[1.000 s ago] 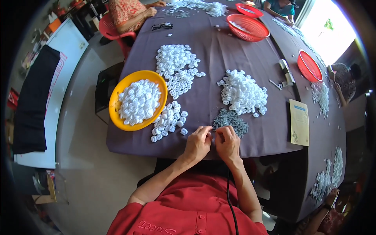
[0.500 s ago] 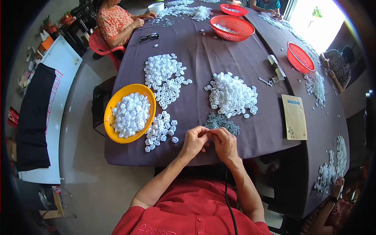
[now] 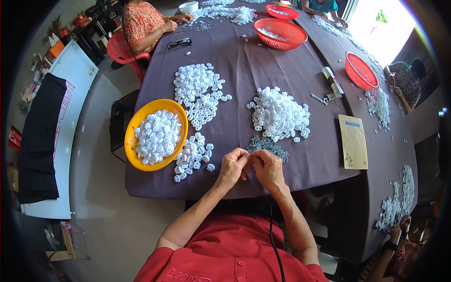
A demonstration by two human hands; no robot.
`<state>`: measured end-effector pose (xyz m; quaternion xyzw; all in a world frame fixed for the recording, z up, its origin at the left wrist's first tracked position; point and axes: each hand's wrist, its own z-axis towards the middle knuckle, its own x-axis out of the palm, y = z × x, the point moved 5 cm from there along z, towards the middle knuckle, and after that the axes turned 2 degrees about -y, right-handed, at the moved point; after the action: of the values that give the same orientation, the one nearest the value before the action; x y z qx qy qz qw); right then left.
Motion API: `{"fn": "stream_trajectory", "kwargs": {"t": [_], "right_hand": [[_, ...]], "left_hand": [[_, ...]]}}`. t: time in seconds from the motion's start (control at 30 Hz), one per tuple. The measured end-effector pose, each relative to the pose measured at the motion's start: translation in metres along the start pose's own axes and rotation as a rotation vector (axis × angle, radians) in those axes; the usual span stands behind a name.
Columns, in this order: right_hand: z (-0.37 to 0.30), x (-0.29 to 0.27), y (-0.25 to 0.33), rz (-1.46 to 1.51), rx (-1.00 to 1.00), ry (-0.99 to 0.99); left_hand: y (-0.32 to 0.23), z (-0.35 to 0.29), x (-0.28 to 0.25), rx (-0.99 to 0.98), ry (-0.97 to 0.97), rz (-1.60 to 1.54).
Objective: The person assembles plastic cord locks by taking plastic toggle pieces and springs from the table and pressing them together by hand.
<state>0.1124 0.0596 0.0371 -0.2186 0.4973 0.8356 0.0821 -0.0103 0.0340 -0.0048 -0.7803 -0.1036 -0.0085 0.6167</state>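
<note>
Just above the table's near edge, my left hand point(image 3: 232, 169) and my right hand point(image 3: 268, 171) meet fingertip to fingertip, both closed in a pinch. Something small and pale shows between the left fingertips; what the right fingers pinch is hidden. Right beyond my fingers lies a pile of small grey-green plastic pieces point(image 3: 272, 148). Behind it rises a heap of small white oval plastic pieces point(image 3: 279, 113). To the left, a yellow plate point(image 3: 133, 157) is filled with more white pieces, and a loose group of white pieces point(image 3: 191, 155) lies beside it.
Another spread of white pieces point(image 3: 199, 87) lies farther left. Red plastic baskets point(image 3: 293, 35) stand at the back. A yellowish paper packet point(image 3: 353, 141) and a pale cylindrical thing point(image 3: 331, 81) lie to the right. Glasses point(image 3: 179, 43) rest near a person in a patterned top point(image 3: 142, 23). Others work along the right.
My fingertips have drawn slightly apart, and a pale bit shows between them. At the lower right, another person's hands have come together near their pile. The view has shifted slightly.
</note>
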Motion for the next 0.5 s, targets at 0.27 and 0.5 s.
{"fn": "stream_trajectory", "kwargs": {"t": [0.27,0.5], "right_hand": [[0.0003,0.004,-0.0006,0.021,0.055,0.019],[-0.0033,0.0036,0.0001,0.078,0.204,0.01]], "left_hand": [[0.0031,0.0046,-0.0011,-0.055,-0.002,-0.055],[0.0053,0.0029,-0.0027,-0.108,-0.004,-0.127]]}}
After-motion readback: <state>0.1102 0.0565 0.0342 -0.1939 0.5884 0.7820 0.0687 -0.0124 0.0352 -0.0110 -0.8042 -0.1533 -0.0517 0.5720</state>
